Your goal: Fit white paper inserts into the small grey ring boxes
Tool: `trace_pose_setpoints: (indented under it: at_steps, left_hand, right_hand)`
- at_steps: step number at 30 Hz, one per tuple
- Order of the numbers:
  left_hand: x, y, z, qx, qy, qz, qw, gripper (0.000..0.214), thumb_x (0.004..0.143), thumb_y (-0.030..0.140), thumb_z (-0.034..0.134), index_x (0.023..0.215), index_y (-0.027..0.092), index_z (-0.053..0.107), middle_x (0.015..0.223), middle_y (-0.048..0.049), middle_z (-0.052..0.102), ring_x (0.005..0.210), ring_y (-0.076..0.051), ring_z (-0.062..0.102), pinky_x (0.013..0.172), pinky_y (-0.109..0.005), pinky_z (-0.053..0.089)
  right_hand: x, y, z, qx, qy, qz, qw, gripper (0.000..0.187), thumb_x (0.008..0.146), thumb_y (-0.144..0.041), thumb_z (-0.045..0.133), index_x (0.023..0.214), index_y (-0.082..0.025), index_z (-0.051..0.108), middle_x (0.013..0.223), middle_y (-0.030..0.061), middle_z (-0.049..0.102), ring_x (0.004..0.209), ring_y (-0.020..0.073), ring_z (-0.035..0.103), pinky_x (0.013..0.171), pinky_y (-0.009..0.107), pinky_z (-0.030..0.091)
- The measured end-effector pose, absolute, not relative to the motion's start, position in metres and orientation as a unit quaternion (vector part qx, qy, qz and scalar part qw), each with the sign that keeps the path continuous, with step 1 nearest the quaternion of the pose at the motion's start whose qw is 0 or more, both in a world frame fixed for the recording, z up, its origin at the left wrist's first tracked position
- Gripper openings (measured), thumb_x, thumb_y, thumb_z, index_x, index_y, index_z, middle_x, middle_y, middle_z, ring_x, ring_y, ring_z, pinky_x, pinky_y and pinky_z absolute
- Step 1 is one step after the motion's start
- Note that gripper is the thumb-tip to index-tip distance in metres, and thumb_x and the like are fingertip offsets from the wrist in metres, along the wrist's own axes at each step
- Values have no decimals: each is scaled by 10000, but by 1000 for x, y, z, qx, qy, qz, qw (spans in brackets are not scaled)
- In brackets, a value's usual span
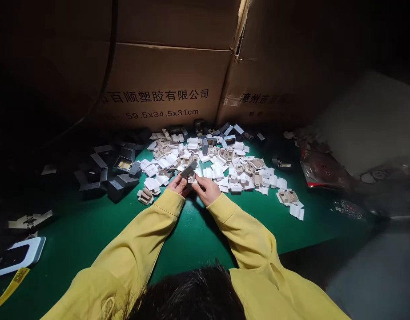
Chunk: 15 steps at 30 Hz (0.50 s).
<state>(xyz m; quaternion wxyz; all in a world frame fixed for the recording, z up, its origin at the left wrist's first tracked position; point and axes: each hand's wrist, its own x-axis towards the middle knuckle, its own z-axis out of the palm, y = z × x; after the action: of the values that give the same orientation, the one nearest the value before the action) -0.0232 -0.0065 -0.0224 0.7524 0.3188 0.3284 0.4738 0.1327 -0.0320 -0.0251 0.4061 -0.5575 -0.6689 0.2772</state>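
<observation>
My left hand (178, 184) is closed around a small dark grey box (189, 169), tilted above the green table. My right hand (207, 190) meets it from the other side, its thumb and fingers pinched on a small pale card insert (191, 178) at the box's opening. The fingertips partly hide both pieces. Just beyond my hands spreads a loose heap of folded white and beige card inserts (218, 171). Several dark grey boxes (116, 189) lie to the left, one of them an open box (125, 164) with something gold-coloured inside. More small boxes (230, 139) sit at the heap's far edge.
Large cardboard cartons (168, 71) stand like a wall behind the green table (194, 249). A white-rimmed device (38, 251) and a yellow strap (11, 289) lie at the near left. Clear plastic bags with red print (325, 171) lie on the right. A dark cable (110, 62) hangs at the left.
</observation>
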Motion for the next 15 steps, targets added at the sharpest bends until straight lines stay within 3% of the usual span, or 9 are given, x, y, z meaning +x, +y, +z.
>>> trace_pose_setpoints:
  at_steps: [4, 8, 15]
  left_hand:
    - [-27, -4, -23, 317, 309, 450, 776, 498, 789, 441, 763, 1204, 180, 670, 1219, -94, 692, 1177, -267, 633, 884, -308, 563]
    - [-30, -2, -24, 294, 313, 426, 796, 417, 846, 432, 700, 1144, 141, 682, 1177, -113, 708, 1129, -279, 664, 841, -312, 581]
    - [-31, -1, -24, 298, 300, 406, 810, 440, 785, 462, 758, 1086, 145, 703, 991, -118, 739, 962, -240, 711, 740, -285, 592]
  right_hand:
    - [139, -32, -22, -558, -716, 161, 388, 441, 894, -533, 600, 1177, -213, 714, 1207, 136, 689, 1101, 285, 620, 985, 438, 509]
    - [142, -33, -12, -520, -751, 111, 390, 386, 868, -530, 648, 1072, -214, 736, 1114, 130, 715, 1039, 282, 597, 971, 446, 497]
    - [142, -31, -8, -483, -782, 108, 380, 334, 846, -509, 683, 1007, -221, 732, 1062, 107, 716, 978, 257, 577, 909, 420, 497]
